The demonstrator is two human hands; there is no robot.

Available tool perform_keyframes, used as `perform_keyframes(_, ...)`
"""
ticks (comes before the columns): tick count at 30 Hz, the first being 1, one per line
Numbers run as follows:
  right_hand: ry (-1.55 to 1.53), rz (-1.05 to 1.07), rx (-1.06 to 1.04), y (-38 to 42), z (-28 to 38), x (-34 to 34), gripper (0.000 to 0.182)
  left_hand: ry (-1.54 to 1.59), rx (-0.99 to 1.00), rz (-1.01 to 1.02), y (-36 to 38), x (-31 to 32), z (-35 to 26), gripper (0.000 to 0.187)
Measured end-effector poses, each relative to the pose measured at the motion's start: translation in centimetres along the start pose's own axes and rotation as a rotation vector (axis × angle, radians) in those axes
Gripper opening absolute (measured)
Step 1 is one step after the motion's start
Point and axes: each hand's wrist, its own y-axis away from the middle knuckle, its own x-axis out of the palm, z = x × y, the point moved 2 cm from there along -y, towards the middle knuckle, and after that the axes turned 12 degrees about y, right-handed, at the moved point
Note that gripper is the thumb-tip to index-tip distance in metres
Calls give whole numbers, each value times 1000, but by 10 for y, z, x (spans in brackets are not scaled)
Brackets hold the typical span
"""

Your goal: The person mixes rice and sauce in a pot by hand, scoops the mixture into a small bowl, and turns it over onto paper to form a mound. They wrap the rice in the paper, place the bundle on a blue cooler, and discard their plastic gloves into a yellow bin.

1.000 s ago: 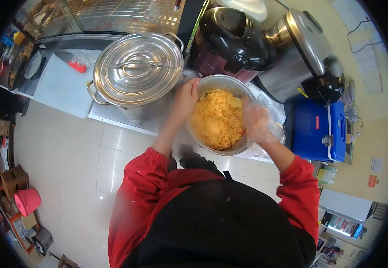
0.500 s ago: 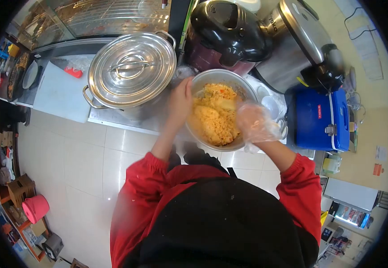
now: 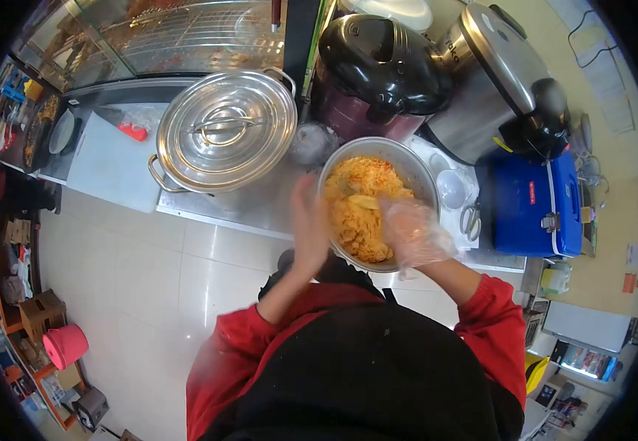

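Observation:
A round metal bowl (image 3: 429, 167) holds orange-yellow rice (image 3: 366, 175) with a pale yellow piece on it. My left hand (image 3: 310, 224), bare and smeared by motion, is at the bowl's left rim; its fingers are too blurred to read. My right hand (image 3: 409, 229), in a clear plastic glove, reaches over the right rim into the bowl and touches the rice. Its fingertips are hidden by the glove and blur, so what they hold cannot be made out.
Left of the bowl stands a big lidded steel pot (image 3: 227, 132), with a white cutting board (image 3: 113, 165) beyond. Behind are a black rice cooker (image 3: 381, 66) and a steel container (image 3: 480, 88). Scissors (image 3: 471, 222) and a blue cooler box (image 3: 528, 206) are at the right.
The bowl and counter appear lower in the view. My left hand has moved down along the bowl's left side, and my right hand sits slightly lower over the rice.

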Motion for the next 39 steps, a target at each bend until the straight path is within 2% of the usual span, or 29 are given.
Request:
perform_keyframes(2, 96, -99, 82, 3, -18, -2, 24, 55, -23, 53, -27, 4, -5, 42)
perform_keyframes(4, 23, -141, 222, -28, -28, 22, 23, 5, -43, 156, -42, 11, -10, 39)
perform_keyframes(5, -15, -164, 293, -44, -32, 39, 23, 7, -24, 144, -43, 14, -2, 37)
perform_keyframes(7, 230, -177, 244, -70, -5, 61, 24, 8, 14, 109, -43, 19, 19, 35)
perform_keyframes(10, -27, -185, 162, -87, 33, 53, 24, -27, 31, 70, -49, 21, 16, 34)
perform_keyframes(13, -277, -25, 16, -42, 36, 18, 24, -74, 21, 56, -49, 19, 11, 34)
perform_keyframes(16, -34, -15, -111, -1, 20, 11, 23, -94, 7, 44, -48, 19, 5, 33)
perform_keyframes(19, -99, -50, -65, 12, -22, 16, 23, -58, 15, 40, -47, 21, 4, 33)
perform_keyframes(21, 41, 8, -99, -4, -24, 16, 18, -60, 13, 28, -47, 22, 6, 33)
perform_keyframes(22, 106, 35, -116, -14, -22, 17, 17, -65, 12, 23, -47, 21, 6, 33)
perform_keyframes(25, 55, 185, -46, -54, 18, 43, 16, -85, 4, 30, -47, 20, 7, 34)
perform_keyframes(27, 214, -98, -115, -80, 41, 89, 18, -59, 31, 27, -47, 20, 10, 34)
perform_keyframes(30, 163, -42, -59, -100, 40, 70, 19, -73, 56, 25, -45, 18, 9, 34)
perform_keyframes(33, 295, -63, -63, -115, 24, 56, 20, -96, 35, 27, -47, 19, 5, 34)
perform_keyframes(36, 103, -109, -70, -99, 5, 30, 16, -139, 52, 24, -45, 18, 2, 33)
perform_keyframes(39, 101, -109, 98, -93, -27, 50, 14, -133, 52, 15, -46, 19, 0, 33)
